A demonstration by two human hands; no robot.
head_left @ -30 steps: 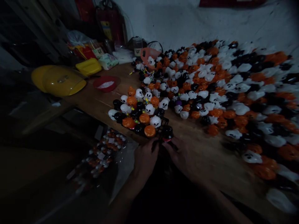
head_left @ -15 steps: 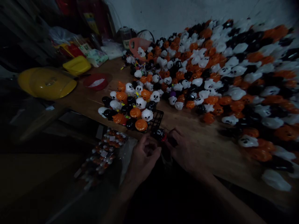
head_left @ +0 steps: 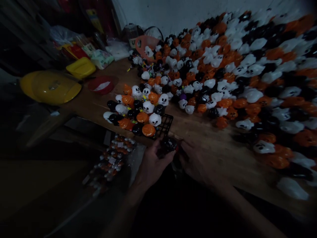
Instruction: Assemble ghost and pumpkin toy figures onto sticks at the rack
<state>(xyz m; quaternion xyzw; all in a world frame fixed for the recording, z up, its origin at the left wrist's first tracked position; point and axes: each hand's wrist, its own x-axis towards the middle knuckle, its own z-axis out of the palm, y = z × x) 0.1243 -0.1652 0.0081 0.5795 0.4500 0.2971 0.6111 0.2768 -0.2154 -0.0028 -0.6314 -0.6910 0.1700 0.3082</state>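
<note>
L hand (head_left: 152,162) grasped blk toy (head_left: 169,144), just on near side of blk grid tray (head_left: 167,123). R hand (head_left: 192,159) was at toy's red edge; grip too dark to tell. Org/wht/blk figures (head_left: 148,106) stood packed at tray's L; toy pile (head_left: 224,86) covered surface (head_left: 210,142) R of tray.

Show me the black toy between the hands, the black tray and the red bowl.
Black toy (head_left: 169,143): head view, on its black head.
Black tray (head_left: 170,125): head view, right-hand edge.
Red bowl (head_left: 91,87): head view, left wall.
</note>
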